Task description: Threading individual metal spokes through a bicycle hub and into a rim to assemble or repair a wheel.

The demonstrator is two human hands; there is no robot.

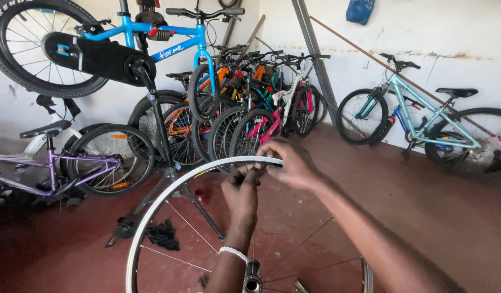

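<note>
A bare silver bicycle wheel rim (153, 209) with thin spokes and a hub (252, 281) stands upright in front of me. My left hand (241, 195), with a white band on the wrist, pinches something small at the top of the rim; what it is I cannot tell. My right hand (291, 163) grips the top of the rim right beside it, fingers curled over the metal. Both hands meet at the same spot on the rim.
A blue bicycle (153, 43) hangs on a black repair stand (163, 163). A purple bicycle (60, 168) leans at the left, a cluster of several bicycles (250, 103) stands at the back wall, a teal bicycle (419, 119) at the right. A dark rag (163, 234) lies on the red floor.
</note>
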